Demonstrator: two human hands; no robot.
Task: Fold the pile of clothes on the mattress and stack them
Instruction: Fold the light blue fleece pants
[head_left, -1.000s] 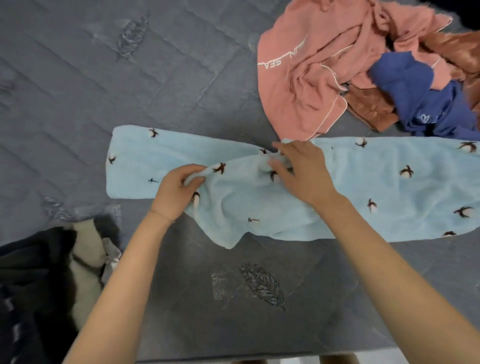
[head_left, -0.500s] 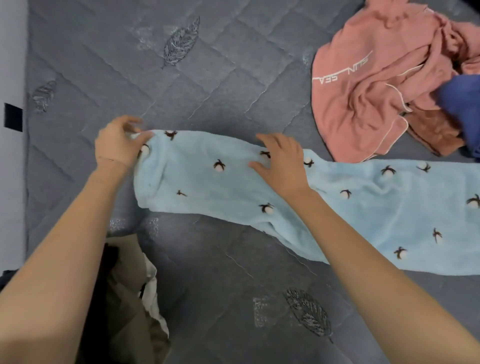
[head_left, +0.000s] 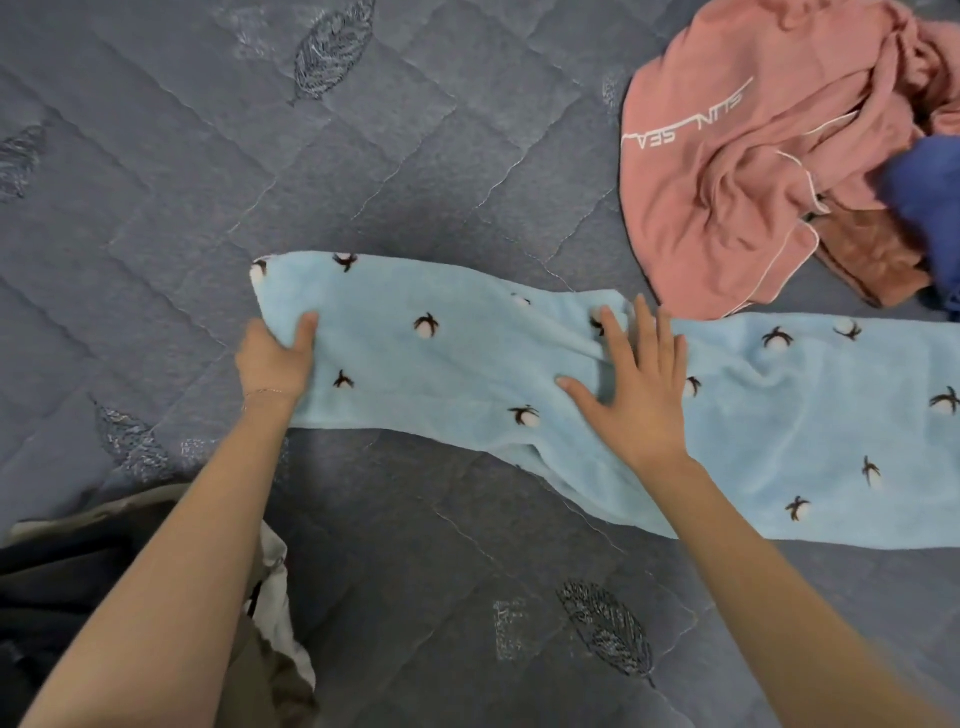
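A long light-blue fleece garment (head_left: 467, 364) with small dark-and-white motifs lies spread across the grey quilted mattress (head_left: 260, 182), running off the right edge. My left hand (head_left: 272, 356) grips its left end, thumb on top of the cloth. My right hand (head_left: 636, 387) lies flat on the garment's middle, fingers spread and straight. At the upper right sits the unfolded pile: a pink garment (head_left: 727, 182) with white lettering, a brown piece (head_left: 872, 254) and a dark blue piece (head_left: 930, 197).
Dark and olive-beige clothing (head_left: 104, 571) lies at the lower left, partly under my left forearm. Bare mattress stretches above the blue garment and below it in the middle.
The left end of the blue garment has been folded over and pulled left. My left hand went from the middle to that end and now sits lower on it. My right hand flattened.
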